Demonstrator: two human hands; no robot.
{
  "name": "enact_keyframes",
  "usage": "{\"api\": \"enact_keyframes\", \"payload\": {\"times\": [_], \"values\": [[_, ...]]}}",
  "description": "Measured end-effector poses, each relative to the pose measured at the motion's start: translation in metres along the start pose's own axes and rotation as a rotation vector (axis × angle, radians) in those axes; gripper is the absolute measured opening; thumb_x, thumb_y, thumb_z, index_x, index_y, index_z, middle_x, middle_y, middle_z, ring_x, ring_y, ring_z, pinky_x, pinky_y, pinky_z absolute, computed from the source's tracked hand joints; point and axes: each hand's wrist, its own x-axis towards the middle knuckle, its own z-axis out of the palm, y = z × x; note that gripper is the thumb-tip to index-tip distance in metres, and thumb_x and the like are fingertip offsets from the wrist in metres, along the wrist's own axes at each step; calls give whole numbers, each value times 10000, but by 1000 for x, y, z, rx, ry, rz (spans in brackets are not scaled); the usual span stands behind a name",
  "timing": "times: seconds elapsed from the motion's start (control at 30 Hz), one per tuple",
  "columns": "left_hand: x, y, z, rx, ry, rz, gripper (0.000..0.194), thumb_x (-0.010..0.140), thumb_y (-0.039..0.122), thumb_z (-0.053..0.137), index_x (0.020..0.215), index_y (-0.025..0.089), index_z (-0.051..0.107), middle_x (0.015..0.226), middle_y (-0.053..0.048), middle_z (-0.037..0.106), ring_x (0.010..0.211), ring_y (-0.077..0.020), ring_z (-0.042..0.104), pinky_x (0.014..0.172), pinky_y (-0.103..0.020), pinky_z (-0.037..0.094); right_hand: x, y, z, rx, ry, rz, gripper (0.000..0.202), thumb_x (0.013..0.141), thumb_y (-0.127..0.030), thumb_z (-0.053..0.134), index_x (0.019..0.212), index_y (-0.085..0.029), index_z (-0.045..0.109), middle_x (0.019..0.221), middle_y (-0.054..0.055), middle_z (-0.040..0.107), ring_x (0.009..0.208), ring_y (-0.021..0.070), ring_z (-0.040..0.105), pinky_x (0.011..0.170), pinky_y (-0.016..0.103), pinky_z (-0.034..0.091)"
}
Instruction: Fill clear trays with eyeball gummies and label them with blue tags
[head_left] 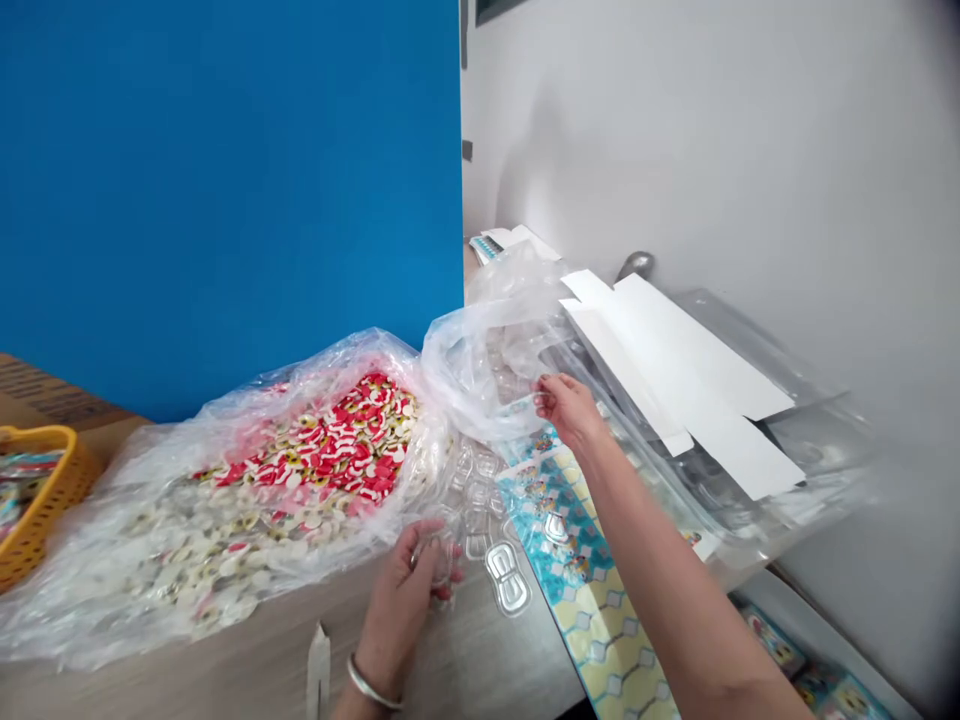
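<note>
My left hand, with a bangle at its wrist, is closed around a clear plastic blister piece just above the table. Right of it, another clear moulded blister lies on the table, with several more behind. My right hand reaches forward over a printed blue and yellow sheet. Its fingertips are pinched together beside a crumpled clear plastic bag; what they hold, if anything, is too small to make out.
A large clear bag of small red, white and yellowish pieces covers the left side. Beyond it is a yellow basket. White folded card lies on clear plastic sheets at right. A blue panel stands behind.
</note>
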Motion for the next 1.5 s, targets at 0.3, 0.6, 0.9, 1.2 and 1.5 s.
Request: {"api": "enact_keyframes", "payload": {"times": [0.3,0.6,0.9,1.2,1.5], "values": [[-50,-46,-39,530,-52,25,229,807,432,571,809,212,636,612,7,613,564,-168,564,556,-268,394,-88,15,-2,-715,-278,-332,111,832,-255,540,826,-210,641,782,16,659,706,170,572,699,288,431],[-58,-59,-45,1003,50,172,234,814,448,608,884,227,636,700,-60,666,680,-270,626,684,-334,369,-215,67,30,-1187,-716,-492,186,946,-224,492,1062,-230,638,1002,69,640,846,191,635,716,281,456],[-59,-59,-58,692,198,222,369,767,553,644,956,236,649,684,-47,640,714,-273,632,753,-378,415,-202,71,68,-1340,-765,-633,214,958,-147,433,925,-206,636,1012,60,614,761,151,613,650,248,443],[-38,-20,-72,-642,-196,-27,356,801,368,703,1082,159,639,862,-61,704,713,-148,652,635,-247,490,-224,40,82,-996,-1045,-993,200,918,-136,528,1015,-242,667,1078,60,671,1064,240,562,931,404,435],[39,32,-92,-808,91,202,344,748,311,750,1029,176,604,1034,-103,730,789,-190,709,709,-308,556,-92,44,153,-1136,-667,-690,259,906,-114,446,1028,-181,665,1010,77,690,952,184,627,860,291,463]]}}
